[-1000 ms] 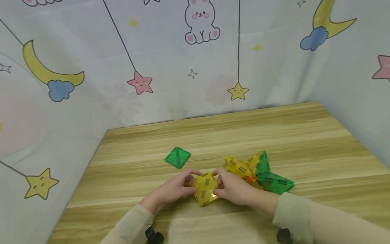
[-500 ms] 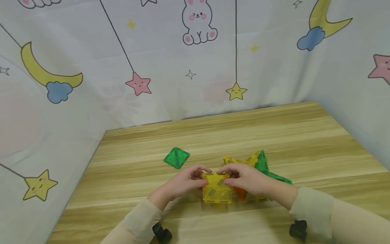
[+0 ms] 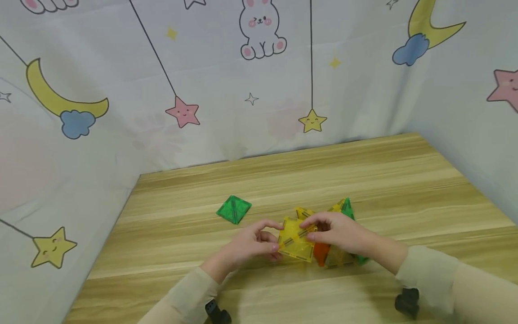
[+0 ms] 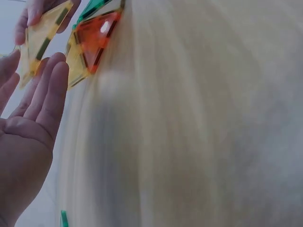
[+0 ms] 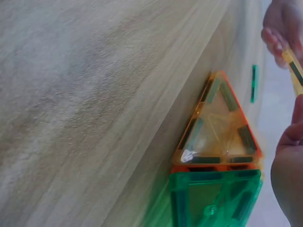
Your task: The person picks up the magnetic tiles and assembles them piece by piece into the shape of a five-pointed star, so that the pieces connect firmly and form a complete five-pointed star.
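Observation:
Two yellow triangular magnetic tiles (image 3: 295,239), joined edge to edge in a square, are raised and tilted over the table. My left hand (image 3: 252,245) pinches their left corner between thumb and fingers; in the left wrist view its other fingers (image 4: 53,92) stretch out nearly straight. At the upper right edge, my right hand (image 3: 345,233) pinches the pair with thumb and forefinger. Behind and beneath that hand lies a star-like build of yellow, green and orange magnetic tiles (image 3: 321,253), partly hidden. The right wrist view shows its green part (image 5: 218,198) up close.
A green diamond of two joined tiles (image 3: 234,209) lies to the left of the build on the wood-grain table (image 3: 182,193). A white printed cloth (image 3: 226,67) hangs behind the table and along its sides.
The yellow pair has moved right, towards the star-like build, and has turned and tilted in both hands. My right hand now covers more of the build. The green diamond stays put.

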A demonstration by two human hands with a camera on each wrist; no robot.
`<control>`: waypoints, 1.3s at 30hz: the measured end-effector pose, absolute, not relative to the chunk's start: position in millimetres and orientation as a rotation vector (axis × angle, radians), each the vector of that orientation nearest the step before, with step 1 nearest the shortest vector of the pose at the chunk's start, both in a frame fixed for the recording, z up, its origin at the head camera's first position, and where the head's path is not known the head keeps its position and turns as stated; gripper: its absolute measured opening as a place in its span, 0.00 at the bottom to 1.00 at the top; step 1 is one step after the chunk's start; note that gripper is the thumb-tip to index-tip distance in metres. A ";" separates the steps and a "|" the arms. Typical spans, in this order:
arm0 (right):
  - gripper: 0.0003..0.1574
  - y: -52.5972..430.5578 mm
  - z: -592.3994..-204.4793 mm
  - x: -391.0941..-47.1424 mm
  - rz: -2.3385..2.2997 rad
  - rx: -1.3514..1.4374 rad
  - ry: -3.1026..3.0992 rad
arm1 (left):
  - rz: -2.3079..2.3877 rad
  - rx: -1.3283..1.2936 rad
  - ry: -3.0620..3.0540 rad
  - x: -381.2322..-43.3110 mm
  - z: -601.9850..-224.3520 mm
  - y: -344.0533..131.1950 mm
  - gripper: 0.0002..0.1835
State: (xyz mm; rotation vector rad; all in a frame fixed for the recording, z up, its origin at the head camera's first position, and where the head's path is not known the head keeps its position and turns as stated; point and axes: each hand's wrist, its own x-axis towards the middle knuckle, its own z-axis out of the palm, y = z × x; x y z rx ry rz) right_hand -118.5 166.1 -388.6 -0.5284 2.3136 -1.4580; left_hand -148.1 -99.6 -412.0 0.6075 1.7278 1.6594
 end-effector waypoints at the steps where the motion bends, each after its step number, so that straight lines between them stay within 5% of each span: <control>1: 0.19 166.9 -388.5 -118.6 -1.449 -0.519 2.328 | 1.654 0.610 1.703 -146.6 -413.0 -98.5 0.22; 9: 0.24 172.8 -385.0 -118.4 -1.105 -0.738 2.613 | 1.653 0.641 1.683 -138.5 -420.4 -87.2 0.18; 25: 0.14 189.2 -387.8 -116.8 -0.717 -1.182 2.819 | 1.631 0.511 1.645 -127.2 -429.7 -66.3 0.18; 39: 0.22 214.2 -390.4 -127.3 -0.707 -1.107 2.763 | 1.422 0.586 1.999 -124.4 -425.4 -57.4 0.14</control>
